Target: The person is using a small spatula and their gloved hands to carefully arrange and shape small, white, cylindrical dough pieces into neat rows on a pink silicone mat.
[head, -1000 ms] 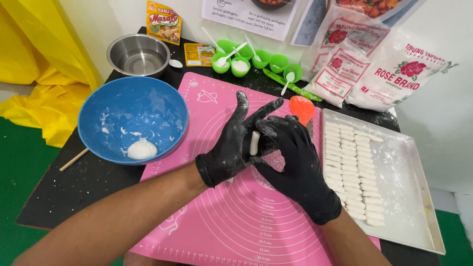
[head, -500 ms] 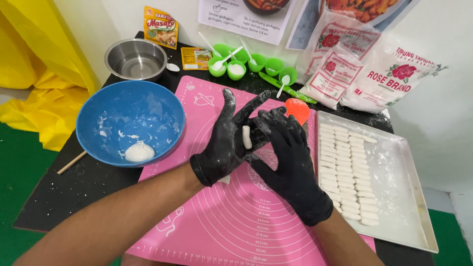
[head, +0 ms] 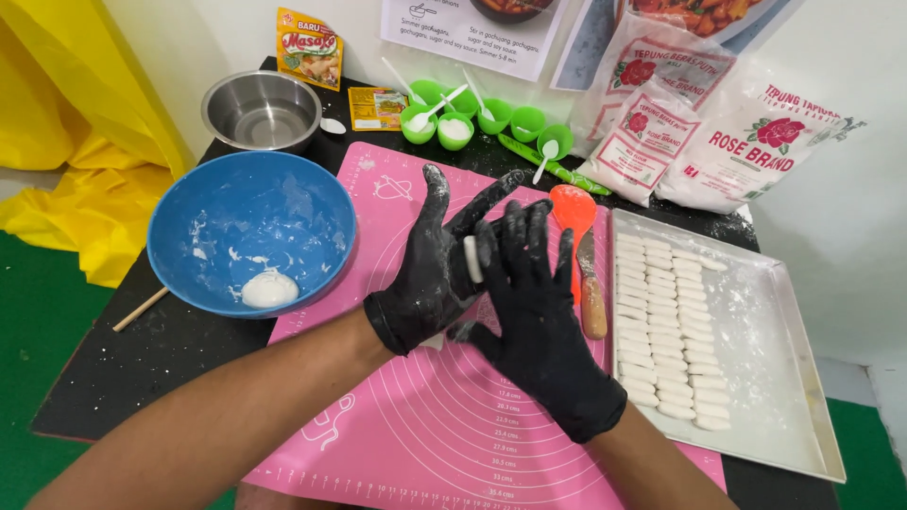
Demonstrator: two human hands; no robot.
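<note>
At your far left, yellow cloth (head: 85,179) lies beside the blue bowl (head: 250,231), where a lump of white dough (head: 268,289) sits in the bottom; behind it stands a steel bowl (head: 262,109). Over the pink mat (head: 416,416), your left hand (head: 430,274) and right hand (head: 529,312), both in black gloves, are pressed palm to palm on a small white dough stick (head: 470,259), fingers mostly straight. It looks soft, light and tacky, so hold it gently along its length between flat palms; how much is hidden between them I cannot tell. A red-and-yellow sachet (head: 307,47) leans on the wall, green cups (head: 472,118) line up beside it, white paper sheets hang above, and white flour bags (head: 699,142) with red flower prints stand behind the tray (head: 784,378) of dough sticks at right.
</note>
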